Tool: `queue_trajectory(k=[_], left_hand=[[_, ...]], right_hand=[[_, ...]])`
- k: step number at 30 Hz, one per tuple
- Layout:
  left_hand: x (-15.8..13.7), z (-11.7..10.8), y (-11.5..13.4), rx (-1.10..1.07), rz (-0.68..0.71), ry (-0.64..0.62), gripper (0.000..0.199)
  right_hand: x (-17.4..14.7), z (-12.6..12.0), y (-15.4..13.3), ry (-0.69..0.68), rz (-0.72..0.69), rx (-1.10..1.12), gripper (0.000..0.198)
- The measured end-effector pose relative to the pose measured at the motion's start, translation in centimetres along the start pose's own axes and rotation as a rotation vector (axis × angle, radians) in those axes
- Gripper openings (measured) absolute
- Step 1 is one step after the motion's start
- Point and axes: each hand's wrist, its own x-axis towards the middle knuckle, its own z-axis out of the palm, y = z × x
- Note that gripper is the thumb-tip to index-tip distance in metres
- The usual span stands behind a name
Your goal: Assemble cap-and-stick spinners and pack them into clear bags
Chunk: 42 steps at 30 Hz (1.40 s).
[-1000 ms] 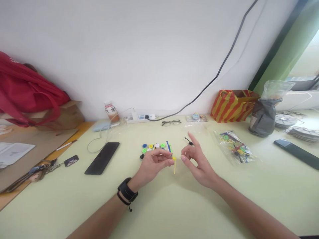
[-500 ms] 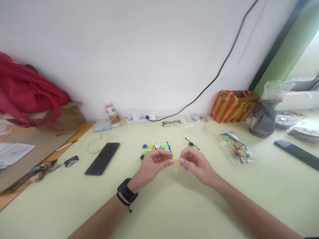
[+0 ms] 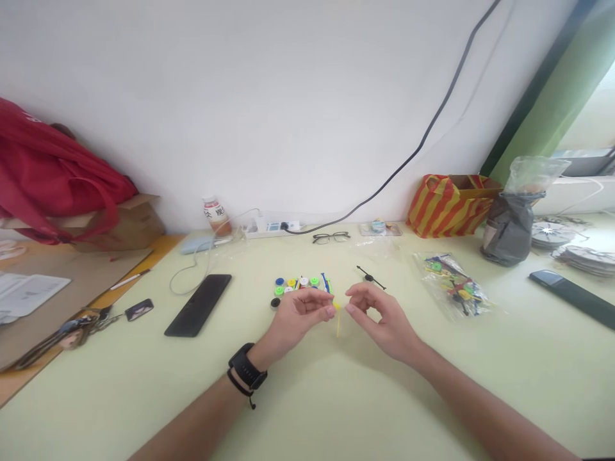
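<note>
My left hand [image 3: 303, 312] pinches a small yellow plastic piece with a thin stem [image 3: 337, 307] between thumb and fingertips. Its stem points down over the table. Just to the right, my right hand [image 3: 382, 315] is held close with thumb and forefinger apart and nothing visible between them. Behind my left hand, several small round plastic discs [image 3: 291, 282] in blue, yellow, white, green and black stand in rows, partly hidden by the hand. Blue sticks [image 3: 325, 282] lie beside them. A black piece with a long thin bar [image 3: 369, 278] lies beyond my right hand.
On the right lies a clear bag of coloured plastic parts [image 3: 454, 285]. A black phone [image 3: 198, 305] lies on the left. Glasses [image 3: 330, 237], a power strip [image 3: 271, 230] and a bottle [image 3: 214, 216] line the back. A striped bag [image 3: 446, 208] stands at back right.
My right hand's fingertips have parted and come off the yellow piece. My left hand still pinches it, and its stem hangs at a slightly different tilt.
</note>
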Motion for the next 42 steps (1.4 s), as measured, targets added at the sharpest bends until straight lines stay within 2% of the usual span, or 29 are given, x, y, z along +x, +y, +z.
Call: queue_trajectory(k=[4,8,10,12,14,16,18,23,29,35,38,40,42], left_hand=[[0.1,-0.2,-0.1,0.002,-0.035,0.011,0.029],[0.1,-0.1,-0.2,-0.017,-0.041,0.004,0.028],[0.0,-0.1,-0.1,-0.027,-0.037,-0.003,0.028],[0.0,-0.1,0.1,-0.03,-0.043,-0.004,0.028],[0.0,-0.1,0.2,-0.026,-0.05,0.001,0.028],[0.0,-0.1,0.3,-0.018,-0.047,0.007,0.028],[0.0,-0.1,0.4,-0.012,-0.036,0.01,0.028],[0.0,0.1,0.3,-0.02,-0.035,0.0,0.029],[-0.1,0.0,-0.5,-0.033,-0.023,-0.071,0.029],[-0.2,0.1,-0.9,0.011,-0.009,-0.084,0.03],[-0.2,0.2,-0.8,0.151,0.048,-0.063,0.03],[0.0,-0.1,-0.8,0.339,0.138,0.01,0.027],[0.2,-0.4,-0.8,0.536,0.209,0.109,0.021]], right_hand=[[-0.3,0.0,-0.2,0.02,-0.116,-0.108,0.032],[-0.5,0.2,-0.2,0.007,-0.132,-0.119,0.046],[-0.5,0.2,-0.1,0.016,-0.107,-0.094,0.039],[-0.4,0.0,0.1,-0.055,-0.065,-0.061,0.022],[-0.2,-0.4,0.2,-0.142,-0.014,-0.008,0.045],[0.0,-0.6,0.3,-0.162,0.014,0.026,0.055],[0.2,-0.7,0.3,-0.111,0.024,0.023,0.052],[0.4,-0.2,-0.1,-0.088,0.046,0.068,0.025],[0.3,0.1,-0.2,-0.13,0.059,0.026,0.022],[0.1,0.3,-0.1,-0.218,0.039,-0.084,0.026],[0.1,0.1,-0.3,-0.245,0.033,-0.131,0.027],[0.2,-0.2,-0.4,-0.245,0.041,-0.189,0.026],[0.4,-0.7,-0.2,-0.226,0.074,-0.337,0.024]])
